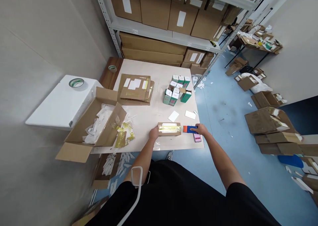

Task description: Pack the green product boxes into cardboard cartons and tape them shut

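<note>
A small cardboard box (pixel 169 133) lies near the table's front edge, with a white label and shiny yellowish tape along its top. My left hand (pixel 154 133) grips the box at its left end. Just off the box's right end, my right hand (pixel 200 129) is closed round a flat blue tool with an orange end (pixel 189 129); its exact kind is unclear. Below that hand lies a pink packet (pixel 197 138), partly covered. White paper slips (pixel 173 116) rest behind the box. Farther back stand several green-and-white cartons (pixel 171 97).
Flattened cardboard (pixel 135 87) lies at the table's back left. An open carton (pixel 106 123) with white paper overhangs the left edge, beside crumpled yellow tape (pixel 121 138). Shelving (pixel 159 29) stands behind. A tape roll (pixel 76 83) sits on a white surface at left.
</note>
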`<state>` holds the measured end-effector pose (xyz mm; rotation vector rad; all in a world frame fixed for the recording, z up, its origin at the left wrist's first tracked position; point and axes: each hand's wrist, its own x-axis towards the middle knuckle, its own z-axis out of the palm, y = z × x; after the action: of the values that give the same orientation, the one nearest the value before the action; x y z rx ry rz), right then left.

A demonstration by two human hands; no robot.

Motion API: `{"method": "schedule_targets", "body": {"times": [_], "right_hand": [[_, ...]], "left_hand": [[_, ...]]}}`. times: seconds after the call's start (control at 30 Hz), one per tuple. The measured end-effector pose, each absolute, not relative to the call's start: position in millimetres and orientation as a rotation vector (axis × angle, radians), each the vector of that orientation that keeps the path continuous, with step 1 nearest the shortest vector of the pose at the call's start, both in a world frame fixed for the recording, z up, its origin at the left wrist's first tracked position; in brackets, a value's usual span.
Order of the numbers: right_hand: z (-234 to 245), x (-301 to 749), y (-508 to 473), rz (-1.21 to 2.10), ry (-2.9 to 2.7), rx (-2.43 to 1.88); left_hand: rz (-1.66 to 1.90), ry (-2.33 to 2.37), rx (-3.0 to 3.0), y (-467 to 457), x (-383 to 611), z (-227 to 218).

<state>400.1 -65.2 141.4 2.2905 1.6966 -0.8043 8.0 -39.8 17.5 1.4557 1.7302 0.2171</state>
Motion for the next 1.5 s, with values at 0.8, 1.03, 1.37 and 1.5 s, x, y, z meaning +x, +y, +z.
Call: {"method": "schedule_targets", "body": {"times": [0.8, 1.03, 1.37, 1.5], "right_hand": [[154, 348, -62, -0.784, 1.673, 2.372], [164, 241, -46, -0.823, 1.922, 2.324], [178, 124, -4, -0.736, 1.979, 2.186], [180, 124, 6, -0.798, 1.978, 2.16]], "left_hand": [[0.354, 1.699, 1.268, -27, -51, 9], [0.463, 1.826, 1.131, -27, -98, 19], [0.685, 1.503, 1.215, 5, -99, 55], [0.727, 1.541, 1.179, 4, -97, 54]]}}
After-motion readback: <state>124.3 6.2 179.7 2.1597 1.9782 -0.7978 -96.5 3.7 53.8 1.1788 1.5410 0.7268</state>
